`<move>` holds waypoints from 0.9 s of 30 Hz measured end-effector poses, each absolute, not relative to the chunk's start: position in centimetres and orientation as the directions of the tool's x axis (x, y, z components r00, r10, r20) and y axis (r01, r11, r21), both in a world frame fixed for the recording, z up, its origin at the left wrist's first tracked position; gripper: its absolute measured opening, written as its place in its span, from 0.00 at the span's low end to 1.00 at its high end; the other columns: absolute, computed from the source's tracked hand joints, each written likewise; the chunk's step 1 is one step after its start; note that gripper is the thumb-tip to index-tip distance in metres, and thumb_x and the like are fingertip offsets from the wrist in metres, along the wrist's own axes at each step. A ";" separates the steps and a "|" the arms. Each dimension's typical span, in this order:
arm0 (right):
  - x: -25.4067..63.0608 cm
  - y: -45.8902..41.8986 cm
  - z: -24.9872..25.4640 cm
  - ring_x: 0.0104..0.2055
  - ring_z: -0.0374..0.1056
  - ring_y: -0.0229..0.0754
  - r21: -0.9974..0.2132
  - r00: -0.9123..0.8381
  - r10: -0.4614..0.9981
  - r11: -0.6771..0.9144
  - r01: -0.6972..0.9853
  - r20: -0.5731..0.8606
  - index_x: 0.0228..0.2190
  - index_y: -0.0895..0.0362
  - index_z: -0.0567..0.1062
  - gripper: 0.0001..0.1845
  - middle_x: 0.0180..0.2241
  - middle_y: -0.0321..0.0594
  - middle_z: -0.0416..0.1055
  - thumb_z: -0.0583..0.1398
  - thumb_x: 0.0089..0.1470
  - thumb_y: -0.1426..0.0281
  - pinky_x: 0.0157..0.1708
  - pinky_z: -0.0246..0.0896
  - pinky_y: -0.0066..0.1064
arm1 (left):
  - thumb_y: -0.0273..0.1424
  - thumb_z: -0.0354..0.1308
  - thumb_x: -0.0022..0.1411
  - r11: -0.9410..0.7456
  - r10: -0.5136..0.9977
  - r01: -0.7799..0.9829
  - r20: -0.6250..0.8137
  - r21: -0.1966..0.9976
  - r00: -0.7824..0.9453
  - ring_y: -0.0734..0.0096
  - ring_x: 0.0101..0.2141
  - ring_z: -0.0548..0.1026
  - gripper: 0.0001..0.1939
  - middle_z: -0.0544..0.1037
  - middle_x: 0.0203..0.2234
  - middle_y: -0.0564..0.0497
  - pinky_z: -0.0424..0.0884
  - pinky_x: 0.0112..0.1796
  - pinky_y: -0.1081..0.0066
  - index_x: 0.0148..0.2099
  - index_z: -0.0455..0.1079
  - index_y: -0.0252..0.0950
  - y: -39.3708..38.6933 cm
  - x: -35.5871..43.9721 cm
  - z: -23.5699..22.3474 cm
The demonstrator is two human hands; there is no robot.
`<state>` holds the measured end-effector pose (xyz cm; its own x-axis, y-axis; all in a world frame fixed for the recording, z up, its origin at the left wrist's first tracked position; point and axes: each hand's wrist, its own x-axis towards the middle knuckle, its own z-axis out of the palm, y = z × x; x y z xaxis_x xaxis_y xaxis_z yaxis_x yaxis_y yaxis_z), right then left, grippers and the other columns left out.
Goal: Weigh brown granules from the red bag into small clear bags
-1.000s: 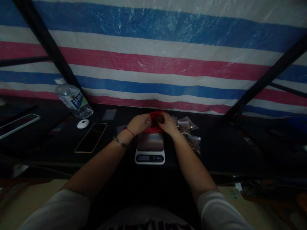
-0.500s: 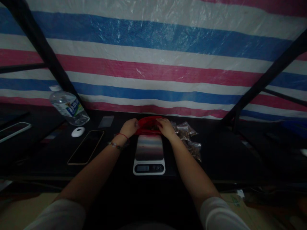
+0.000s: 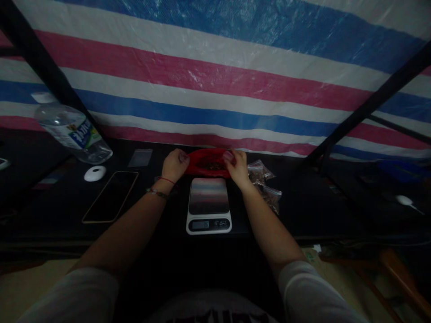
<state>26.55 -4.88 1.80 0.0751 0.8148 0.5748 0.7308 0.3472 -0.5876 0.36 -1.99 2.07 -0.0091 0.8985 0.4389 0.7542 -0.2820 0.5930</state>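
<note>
A red plastic bag [image 3: 198, 165] lies spread at the back of the black table, with small brown bits in its middle. My left hand [image 3: 175, 165] is closed on the bag's left edge, fingers pinched. At the opposite edge my right hand [image 3: 237, 167] grips the red plastic between thumb and fingers. Just in front of the bag stands a white digital scale [image 3: 209, 206] with a bare metal plate; its small display is too dim to read. Several clear zip bags [image 3: 261, 172] of brown bits are piled right of my right hand.
Left of my arm lie a phone [image 3: 111, 197], a white oval device [image 3: 95, 173] and a flat clear zip bag [image 3: 140, 158]. A large plastic bottle [image 3: 74, 130] leans near a black post. Striped sheeting [image 3: 215, 85] hangs behind the table. A white spoon-like object [image 3: 406, 200] lies far right.
My right hand has moved from the bag's inside to its right edge, and the bag's opening is spread wider. The view has tilted down and shifted a little.
</note>
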 end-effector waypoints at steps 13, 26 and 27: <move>24.7 -7.0 3.7 0.36 0.73 0.36 -0.908 0.065 0.996 0.089 -0.409 0.068 0.55 0.41 0.56 0.27 0.36 0.31 0.73 0.56 0.55 0.66 0.34 0.68 0.28 | 0.35 0.56 0.54 -0.435 0.849 0.698 0.517 0.569 0.108 0.65 0.41 0.73 0.17 0.76 0.41 0.46 0.68 0.44 0.68 0.45 0.69 0.34 -2.0 -0.1 1.9; 24.2 -8.8 5.0 0.42 0.69 0.42 -0.848 -0.263 0.866 0.482 0.219 0.424 0.29 0.55 0.74 0.06 0.36 0.39 0.73 0.62 0.51 0.65 0.43 0.64 0.35 | 0.34 0.53 0.58 -0.045 0.925 0.794 0.326 0.607 -0.197 0.61 0.35 0.77 0.12 0.77 0.34 0.41 0.68 0.34 0.68 0.43 0.66 0.35 -0.4 -0.1 1.0; 24.1 -9.1 5.3 0.43 0.69 0.42 -0.759 -0.363 0.809 0.573 0.309 0.463 0.28 0.55 0.75 0.05 0.37 0.39 0.73 0.62 0.50 0.67 0.46 0.62 0.37 | 0.34 0.52 0.58 -0.024 0.920 0.790 0.323 0.613 -0.223 0.60 0.35 0.77 0.12 0.77 0.34 0.41 0.68 0.34 0.68 0.43 0.66 0.35 -0.2 -0.2 1.0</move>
